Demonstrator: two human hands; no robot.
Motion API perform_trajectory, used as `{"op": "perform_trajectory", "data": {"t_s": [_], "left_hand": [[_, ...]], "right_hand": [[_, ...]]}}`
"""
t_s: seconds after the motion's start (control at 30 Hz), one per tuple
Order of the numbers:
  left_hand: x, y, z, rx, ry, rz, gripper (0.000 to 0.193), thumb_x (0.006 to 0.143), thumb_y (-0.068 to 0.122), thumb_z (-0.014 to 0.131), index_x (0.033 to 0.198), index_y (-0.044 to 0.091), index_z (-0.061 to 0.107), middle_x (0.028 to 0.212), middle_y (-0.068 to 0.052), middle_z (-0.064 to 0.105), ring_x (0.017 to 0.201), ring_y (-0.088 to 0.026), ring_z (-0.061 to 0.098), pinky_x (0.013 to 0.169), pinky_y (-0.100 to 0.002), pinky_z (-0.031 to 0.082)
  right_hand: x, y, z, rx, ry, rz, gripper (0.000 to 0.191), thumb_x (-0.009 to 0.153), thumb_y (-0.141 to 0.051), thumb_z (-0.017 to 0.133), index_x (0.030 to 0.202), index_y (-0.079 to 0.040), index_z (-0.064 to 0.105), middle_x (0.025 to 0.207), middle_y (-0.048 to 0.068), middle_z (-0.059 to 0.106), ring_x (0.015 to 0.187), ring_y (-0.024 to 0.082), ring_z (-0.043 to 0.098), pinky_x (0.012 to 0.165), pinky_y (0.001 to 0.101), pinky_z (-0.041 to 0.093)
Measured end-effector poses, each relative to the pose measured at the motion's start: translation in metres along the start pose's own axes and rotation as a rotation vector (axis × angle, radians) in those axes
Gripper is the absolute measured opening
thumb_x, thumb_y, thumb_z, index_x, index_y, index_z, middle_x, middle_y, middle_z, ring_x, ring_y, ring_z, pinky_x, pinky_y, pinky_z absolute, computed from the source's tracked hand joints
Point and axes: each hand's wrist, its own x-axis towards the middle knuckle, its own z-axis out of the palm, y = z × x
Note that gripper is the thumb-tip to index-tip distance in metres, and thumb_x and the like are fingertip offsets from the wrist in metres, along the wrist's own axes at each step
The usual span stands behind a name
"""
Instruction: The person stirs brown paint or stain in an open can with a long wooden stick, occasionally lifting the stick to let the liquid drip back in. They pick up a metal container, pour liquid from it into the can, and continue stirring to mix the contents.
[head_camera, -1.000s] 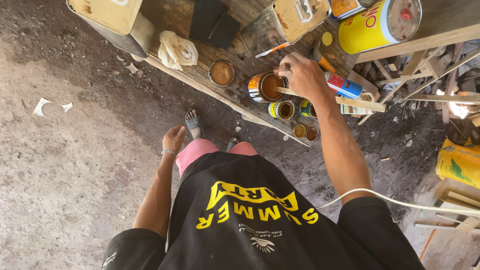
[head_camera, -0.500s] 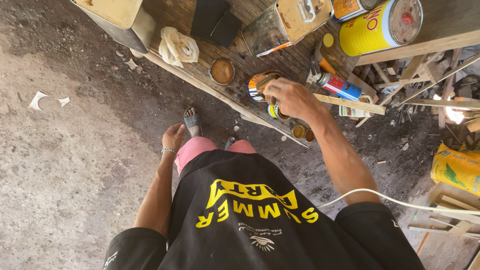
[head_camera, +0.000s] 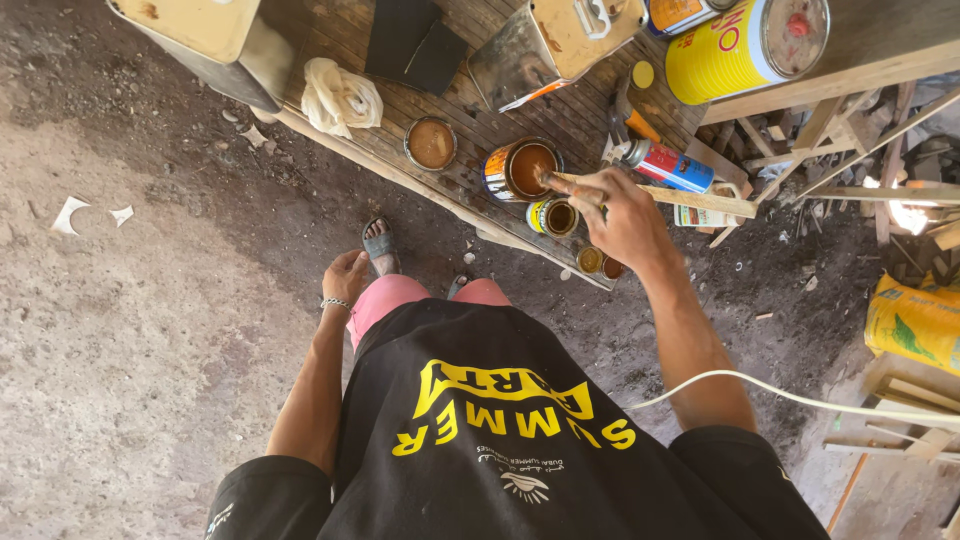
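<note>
We find the right hand (head_camera: 622, 215) with fingers clamped on a wooden stick (head_camera: 655, 193), its tip over the open can of brown liquid (head_camera: 522, 168) on the plank bench (head_camera: 500, 125). The left hand (head_camera: 345, 275) rests on the pink-clad knee (head_camera: 385, 297), fingers loosely together, holding nothing.

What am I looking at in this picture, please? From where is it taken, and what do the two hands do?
The camera sits on a person's head and looks straight down, so you see the black shirt, both arms and a foot in a sandal. No machine is here, only bare hands. The right hand holds a thin wooden stick, its tip at an open tin of brown liquid. The left hand holds nothing and rests on the knee. The low wooden bench also carries a smaller open tin, a crumpled cloth, a spray can and a big yellow can.
</note>
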Motion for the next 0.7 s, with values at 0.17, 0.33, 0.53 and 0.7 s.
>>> {"op": "perform_trajectory", "data": {"t_s": [0.17,0.33,0.53,0.7], "left_hand": [[0.001,0.007,0.003,0.020,-0.020,-0.004,0.045,0.095,0.038,0.071,0.123,0.003,0.072,0.099,-0.008,0.076,0.081,-0.013,0.070,0.070,-0.028,0.058],[0.002,0.010,0.001,0.027,-0.016,0.004,0.045,0.095,0.038,0.071,0.124,0.004,0.072,0.102,-0.009,0.077,0.085,-0.013,0.072,0.071,-0.029,0.059],[0.003,0.005,0.000,0.052,-0.018,0.020,0.046,0.094,0.039,0.071,0.124,0.003,0.072,0.107,-0.011,0.077,0.088,-0.015,0.073,0.073,-0.030,0.059],[0.003,0.005,0.000,0.041,-0.014,0.001,0.047,0.094,0.039,0.071,0.125,0.004,0.071,0.108,-0.011,0.076,0.090,-0.016,0.074,0.073,-0.029,0.060]], "right_hand": [[-0.004,-0.005,0.041,0.021,-0.047,0.101,0.014,0.101,-0.011,0.066,0.115,-0.007,0.065,0.108,0.013,0.067,0.075,0.025,0.071,0.059,0.0328,0.062],[-0.022,-0.004,0.033,-0.111,-0.073,0.017,0.016,0.097,-0.004,0.065,0.112,-0.006,0.060,0.102,0.009,0.067,0.080,0.023,0.071,0.069,0.0330,0.063],[0.002,-0.006,-0.001,-0.025,0.136,0.055,0.014,0.100,-0.009,0.071,0.111,-0.004,0.062,0.100,0.013,0.066,0.083,0.026,0.070,0.070,0.0393,0.059],[0.032,0.002,0.002,0.091,0.242,0.186,0.018,0.098,-0.008,0.074,0.110,-0.002,0.062,0.103,0.014,0.067,0.086,0.029,0.070,0.073,0.0419,0.058]]}}
